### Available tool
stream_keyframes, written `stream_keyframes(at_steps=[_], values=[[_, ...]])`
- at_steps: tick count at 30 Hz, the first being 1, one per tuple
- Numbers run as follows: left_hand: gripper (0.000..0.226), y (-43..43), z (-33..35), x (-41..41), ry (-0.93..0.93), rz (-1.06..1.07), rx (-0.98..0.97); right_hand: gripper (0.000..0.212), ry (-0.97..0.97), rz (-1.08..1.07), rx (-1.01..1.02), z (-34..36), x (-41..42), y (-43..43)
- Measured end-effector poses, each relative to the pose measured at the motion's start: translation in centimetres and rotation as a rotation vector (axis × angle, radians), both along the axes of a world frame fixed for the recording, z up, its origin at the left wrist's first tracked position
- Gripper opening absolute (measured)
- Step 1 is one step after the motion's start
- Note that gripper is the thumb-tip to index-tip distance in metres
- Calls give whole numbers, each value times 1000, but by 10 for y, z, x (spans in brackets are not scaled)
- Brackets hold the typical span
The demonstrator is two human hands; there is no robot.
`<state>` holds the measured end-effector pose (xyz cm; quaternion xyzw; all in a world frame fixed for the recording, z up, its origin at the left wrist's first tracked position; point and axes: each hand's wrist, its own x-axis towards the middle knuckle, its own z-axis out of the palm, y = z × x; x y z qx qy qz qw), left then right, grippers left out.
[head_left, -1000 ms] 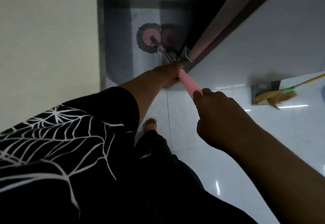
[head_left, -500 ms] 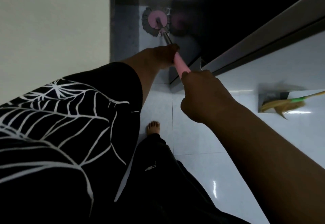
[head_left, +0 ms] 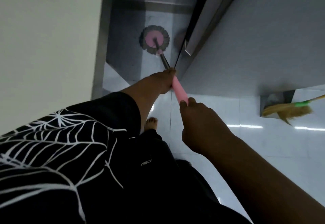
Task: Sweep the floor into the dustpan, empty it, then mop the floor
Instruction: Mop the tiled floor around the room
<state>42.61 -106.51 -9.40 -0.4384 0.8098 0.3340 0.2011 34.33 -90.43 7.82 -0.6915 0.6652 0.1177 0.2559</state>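
Head view looks down on a spin mop whose round mop head (head_left: 154,41), pink in the middle with a grey fringe, lies flat on the floor (head_left: 228,135) inside a narrow gap between a pale wall (head_left: 49,39) and a grey panel (head_left: 263,39). The left hand (head_left: 162,81) has its fingers wrapped around the handle where the pink grip (head_left: 179,90) meets the metal shaft (head_left: 165,61). The right hand (head_left: 202,123) is curled around the upper end of the same grip.

Several things could go wrong, I think. The mop head is close to the dark edge and the metal corner of the panel, so a push a little to the right may knock it or catch the fringe there. The tiles are glossy, and a bare foot (head_left: 152,123) stands just behind the hands; if the floor is wet, a slip is possible. The broom (head_left: 288,112) lies across the dustpan (head_left: 274,98) well apart on the right, where a step backwards could meet them.
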Motion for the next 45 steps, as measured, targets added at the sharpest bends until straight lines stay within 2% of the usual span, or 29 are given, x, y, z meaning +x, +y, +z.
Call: stream_keyframes(at_steps=[7, 13, 22, 26, 35, 45], values=[[71, 131, 5, -20, -11, 51, 8, 36, -43, 60, 65, 16, -39, 115], [72, 238, 10, -37, -14, 63, 15, 38, -9, 147, 97, 28, -72, 215], [61, 336, 25, -40, 57, -32, 9, 57, 55, 296, 194, 76, -95, 305], [56, 355, 23, -30, 74, -40, -10, 63, 80, 333, 241, 83, -83, 323], [73, 356, -6, -5, 97, -49, 36, 67, 104, 297, 281, 66, -51, 327], [74, 325, -8, 12, 60, -73, 37, 67, 121, 258, 216, 44, -28, 308]])
